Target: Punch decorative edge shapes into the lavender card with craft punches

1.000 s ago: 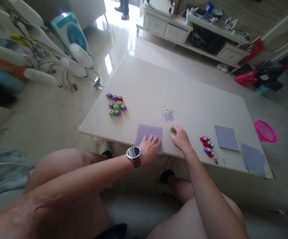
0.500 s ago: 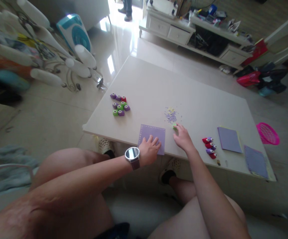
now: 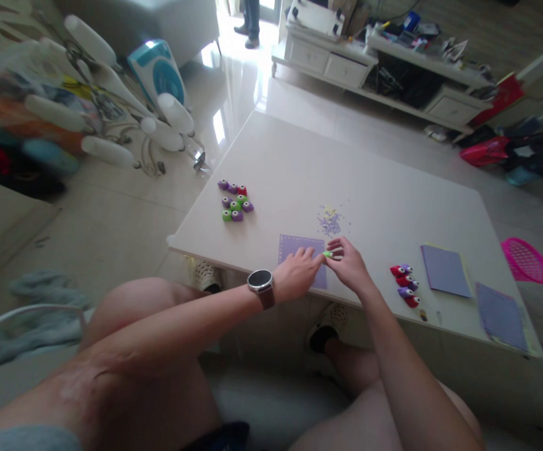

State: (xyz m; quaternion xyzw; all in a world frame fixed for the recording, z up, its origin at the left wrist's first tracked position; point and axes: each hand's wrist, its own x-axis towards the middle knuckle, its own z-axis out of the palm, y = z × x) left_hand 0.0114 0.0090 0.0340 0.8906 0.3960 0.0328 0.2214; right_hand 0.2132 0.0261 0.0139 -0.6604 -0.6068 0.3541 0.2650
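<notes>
Fingers of the right hand are grasping a small green craft punch between thumb and fingertips, just above the near part of the desk. The left hand is lying palm down with its fingers released and spread, covering much of a purple sheet; one of its fingertips is meeting the punch or coming very near it, and which of the two is hard to tell. Small punched holes are running along the left and far edges of the sheet, while its near side is reaching the desk's near edge. A wristwatch with a brown strap is circling the left wrist.

Beyond the hands, a scatter of purple and yellow paper bits is lying on the desk. To the left, a group of purple, green and red craft punches is standing close together. To the right, a cluster of red and purple punches is sitting near a tiny brownish item, too small to identify. Farther right, a stack of purple and yellow sheets is resting beside a second stack, and a pink basket is showing past the desk's right edge.
</notes>
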